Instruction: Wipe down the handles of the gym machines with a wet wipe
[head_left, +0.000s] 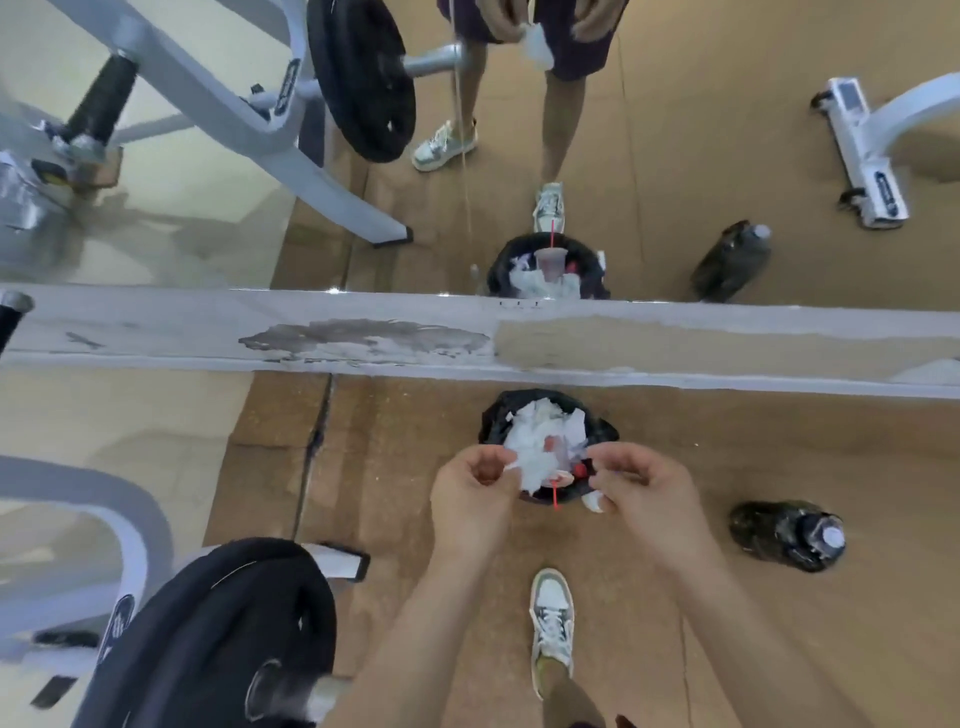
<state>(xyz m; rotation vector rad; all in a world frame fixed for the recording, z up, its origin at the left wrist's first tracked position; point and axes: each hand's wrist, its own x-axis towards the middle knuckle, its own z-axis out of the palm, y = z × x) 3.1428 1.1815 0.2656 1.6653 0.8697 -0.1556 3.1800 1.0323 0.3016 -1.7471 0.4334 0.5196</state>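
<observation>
Left hand (472, 493) pinches wet wipe (525, 477) over bin (493, 415), right hand (644, 493) beside.

We look down on a brown, cork-like floor (727, 441) that meets a worn white skirting ledge (363, 338). On the floor rest a black-lined bin (493, 415) heaped with crumpled white wipes (540, 441), a dark bottle (779, 535) to its right, a grey machine foot (343, 561) and one trainer (553, 618).

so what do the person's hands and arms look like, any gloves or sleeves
The left hand and right hand are bare: no gloves, rings or watch showing. The left forearm and right forearm are bare too, with no sleeve in view.
</observation>
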